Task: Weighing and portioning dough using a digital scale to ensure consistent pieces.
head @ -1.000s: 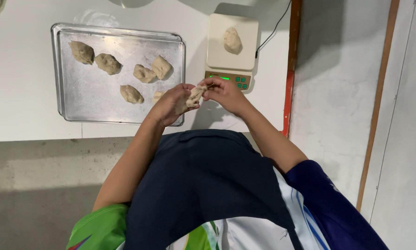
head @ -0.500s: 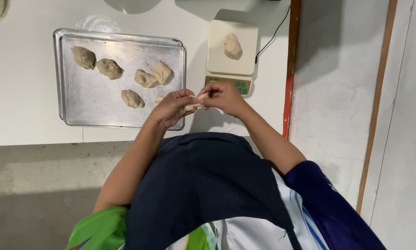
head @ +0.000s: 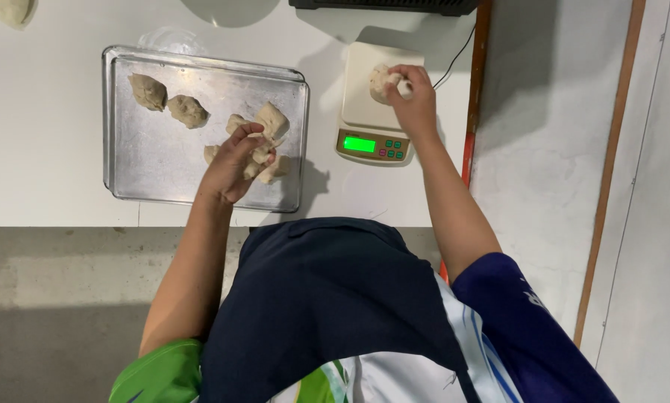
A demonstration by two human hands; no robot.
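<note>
Now our hands have separated: left hand (head: 234, 160) grips a dough piece (head: 269, 168) over the baking tray (head: 126, 112); right hand (head: 413, 97) pinches dough (head: 380, 80) on the scale (head: 372, 123).

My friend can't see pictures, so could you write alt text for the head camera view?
Seen from above, a person's left hand sets a dough piece on a metal baking tray holding several other dough lumps, while the right hand presses a small bit onto the dough lump on a kitchen scale. Both stand on a white table.
</note>
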